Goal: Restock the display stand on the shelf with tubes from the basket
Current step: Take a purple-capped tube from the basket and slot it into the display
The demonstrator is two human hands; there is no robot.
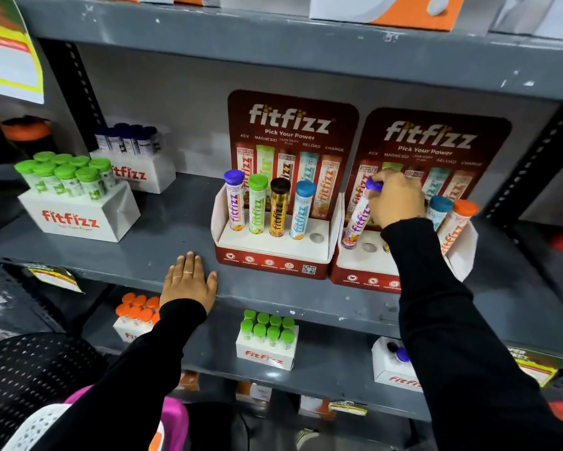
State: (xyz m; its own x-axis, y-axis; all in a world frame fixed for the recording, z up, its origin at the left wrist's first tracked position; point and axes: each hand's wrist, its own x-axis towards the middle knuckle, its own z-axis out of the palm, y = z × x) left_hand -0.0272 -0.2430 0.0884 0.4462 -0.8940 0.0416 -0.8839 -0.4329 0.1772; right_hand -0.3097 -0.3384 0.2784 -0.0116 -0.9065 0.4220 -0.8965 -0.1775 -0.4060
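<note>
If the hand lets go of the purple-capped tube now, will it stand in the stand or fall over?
The purple-capped tube is tall, narrow and leaning while the right hand grips its top, so it would probably tip. Its base seems to sit at the leftmost hole of the right display stand; fully seated, it should stand. Being round, it would likely roll if it fell.

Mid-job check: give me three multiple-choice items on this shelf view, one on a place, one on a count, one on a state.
1. Where does the left hand rest?
A. on the shelf edge
B. in the basket
C. on a tube

2. How many tubes stand in the left display stand?
A. two
B. four
C. six

3. What is the right hand doing?
A. hanging empty
B. gripping the purple-capped tube
C. holding a box

Answers: A, palm flat on the shelf; B, purple, green, black and blue caps, last hole empty; B, fingers wrap it near its cap.
</note>
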